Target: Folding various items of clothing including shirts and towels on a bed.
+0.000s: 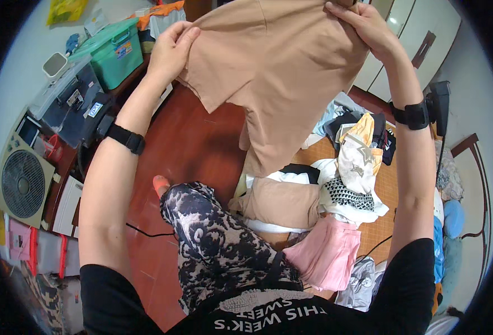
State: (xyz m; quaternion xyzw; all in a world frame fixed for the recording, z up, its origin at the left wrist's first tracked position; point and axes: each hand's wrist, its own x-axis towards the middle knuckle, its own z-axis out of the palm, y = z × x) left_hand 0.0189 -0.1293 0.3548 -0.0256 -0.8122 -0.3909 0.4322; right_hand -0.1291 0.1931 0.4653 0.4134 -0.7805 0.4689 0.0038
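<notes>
A pair of tan shorts (291, 67) hangs spread out between my raised hands, its legs dangling down toward the bed. My left hand (171, 49) pinches the cloth at the left edge. At the upper right, my right hand (366, 28) grips the other side near the top, fingers partly behind the fabric. Below the shorts lies a folded tan garment (283, 202) on top of white and black cloth. Beside it are a white and yellow garment with star shapes (360, 159), a black-and-white patterned cloth (347, 194) and a pink pleated garment (327, 251).
A woven mat (383, 237) carries the clothes. Grey clothing (361, 285) lies near me at the right. Along the left stand a box fan (23, 181), a dark clear-lidded bin (68, 100) and a green storage box (112, 53). A white cabinet (408, 44) stands at the far right.
</notes>
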